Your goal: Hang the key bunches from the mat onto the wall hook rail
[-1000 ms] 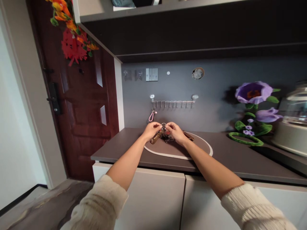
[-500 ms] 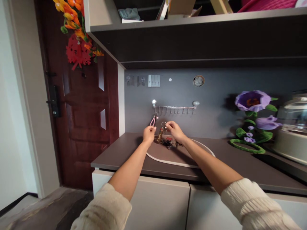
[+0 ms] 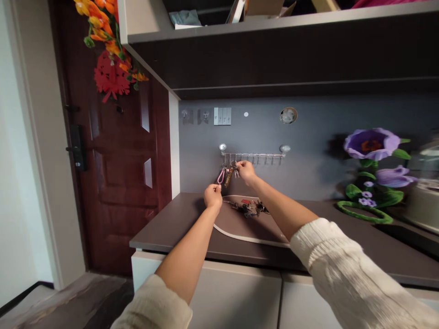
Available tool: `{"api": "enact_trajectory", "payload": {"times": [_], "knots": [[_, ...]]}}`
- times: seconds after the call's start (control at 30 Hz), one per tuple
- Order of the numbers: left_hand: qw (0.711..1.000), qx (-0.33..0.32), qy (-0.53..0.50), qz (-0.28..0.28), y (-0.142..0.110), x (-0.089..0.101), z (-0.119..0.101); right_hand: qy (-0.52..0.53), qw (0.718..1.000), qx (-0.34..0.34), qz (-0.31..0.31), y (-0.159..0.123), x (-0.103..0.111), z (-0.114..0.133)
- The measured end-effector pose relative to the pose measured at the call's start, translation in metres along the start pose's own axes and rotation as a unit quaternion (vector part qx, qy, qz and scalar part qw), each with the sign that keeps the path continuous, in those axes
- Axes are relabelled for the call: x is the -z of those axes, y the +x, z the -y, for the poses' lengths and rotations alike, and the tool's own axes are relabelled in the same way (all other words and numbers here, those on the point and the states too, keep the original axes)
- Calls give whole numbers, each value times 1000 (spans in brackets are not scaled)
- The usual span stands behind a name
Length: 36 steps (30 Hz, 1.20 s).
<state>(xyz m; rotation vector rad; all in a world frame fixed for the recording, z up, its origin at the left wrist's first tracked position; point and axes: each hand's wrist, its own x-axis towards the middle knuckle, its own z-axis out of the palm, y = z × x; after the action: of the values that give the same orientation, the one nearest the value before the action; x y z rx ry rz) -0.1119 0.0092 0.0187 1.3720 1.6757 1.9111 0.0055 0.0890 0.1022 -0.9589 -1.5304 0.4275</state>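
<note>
My right hand [image 3: 247, 173] pinches a ring of keys [image 3: 236, 172] right at the hook rail [image 3: 255, 155] on the grey wall. A brown lettered key tag [image 3: 228, 178] dangles from that ring. To its left, a pink loop keychain [image 3: 221, 176] hangs from the rail's leftmost end. My left hand [image 3: 213, 195] is closed, its thumb and fingertips pressed together just beneath the pink loop; what they hold, if anything, I cannot make out. Below, a pile of keys [image 3: 249, 208] lies on a brown mat [image 3: 240, 228] with a pale edge.
The mat rests on a dark countertop [image 3: 164, 219] below an overhanging shelf [image 3: 274, 55]. Purple artificial flowers [image 3: 372, 146] stand at right, beside a pale appliance [image 3: 425, 201]. Wall switches [image 3: 222, 116] sit above the rail. A dark red door [image 3: 113, 192] is at left.
My right hand has lifted the keys and brown tag from just above the mat up to the rail. My left hand has dropped slightly from beside the pink loop.
</note>
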Motion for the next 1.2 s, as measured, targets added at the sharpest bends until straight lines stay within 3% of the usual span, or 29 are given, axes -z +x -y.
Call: {"api": "enact_trajectory", "payload": {"times": [0.33,0.67,1.03,1.2], "knots": [[999,23,24,-5,1,0,1,2,994,-89,-63,16,-22,5],[1000,26,16,-3,4,-1,4,23,988,-102,-117,19,-35,-6],[999,15,30,-4,5,-1,6,36,986,-118,-113,17,-36,-23],[999,22,27,-6,7,-2,9,14,992,-84,-96,17,-33,-28]]}}
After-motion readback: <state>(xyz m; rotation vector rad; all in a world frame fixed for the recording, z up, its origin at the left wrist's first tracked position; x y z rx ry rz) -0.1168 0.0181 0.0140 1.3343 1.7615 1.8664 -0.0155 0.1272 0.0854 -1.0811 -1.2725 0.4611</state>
